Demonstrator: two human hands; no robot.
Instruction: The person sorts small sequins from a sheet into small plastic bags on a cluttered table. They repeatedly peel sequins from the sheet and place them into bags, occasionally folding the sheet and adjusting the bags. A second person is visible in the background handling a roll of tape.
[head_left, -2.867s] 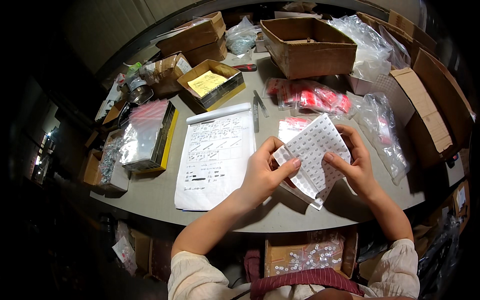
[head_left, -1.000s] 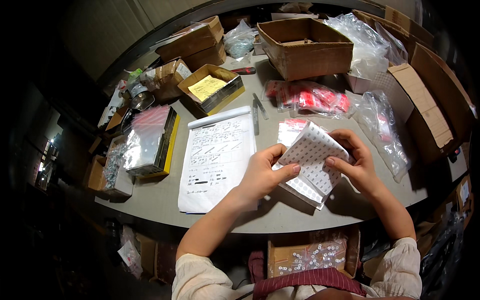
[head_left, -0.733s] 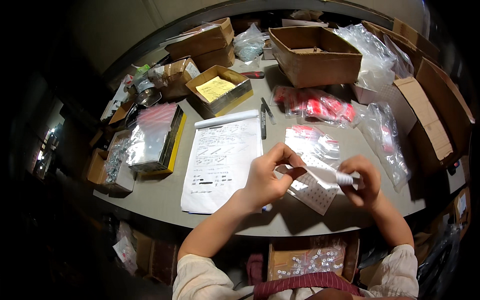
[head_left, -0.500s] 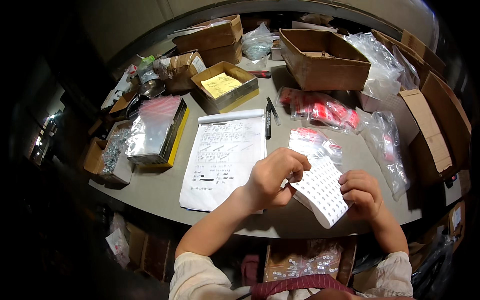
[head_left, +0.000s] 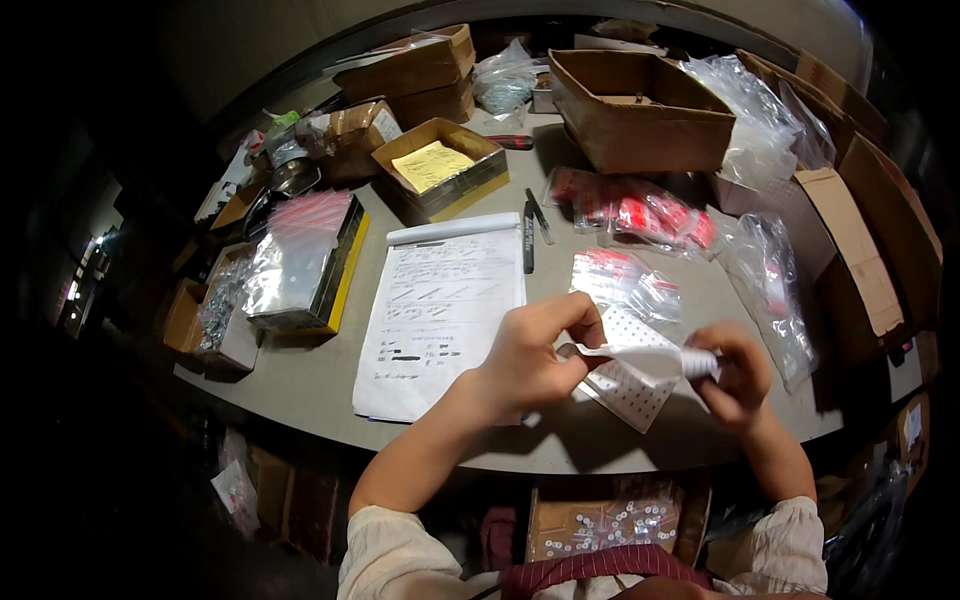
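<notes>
Between my hands, over the front right of the table, is a white sheet of small printed labels [head_left: 648,362], bent into a loop. My left hand [head_left: 535,355] is closed, pinching the sheet's left edge between thumb and fingers. Fingers curled and slightly blurred, my right hand [head_left: 735,378] grips the sheet's right end. Directly under them lies more white printed label sheet [head_left: 640,398]; I cannot tell whether it is a separate piece. Just beyond, clear zip bags with red tops [head_left: 625,285] lie on the table.
Left of my hands lies a written-on notepad [head_left: 440,320], with a black marker [head_left: 528,238] beside it. A box of clear bags [head_left: 305,265] stands farther left. Red-filled bags [head_left: 650,218] and a cardboard box [head_left: 645,125] lie beyond. An open box of bagged white pieces [head_left: 610,525] sits below the table edge.
The label sheet, which hung curled downward, is now lifted and bent into a loop. My right hand has moved slightly and closed on its end, baring printed sheet underneath.
</notes>
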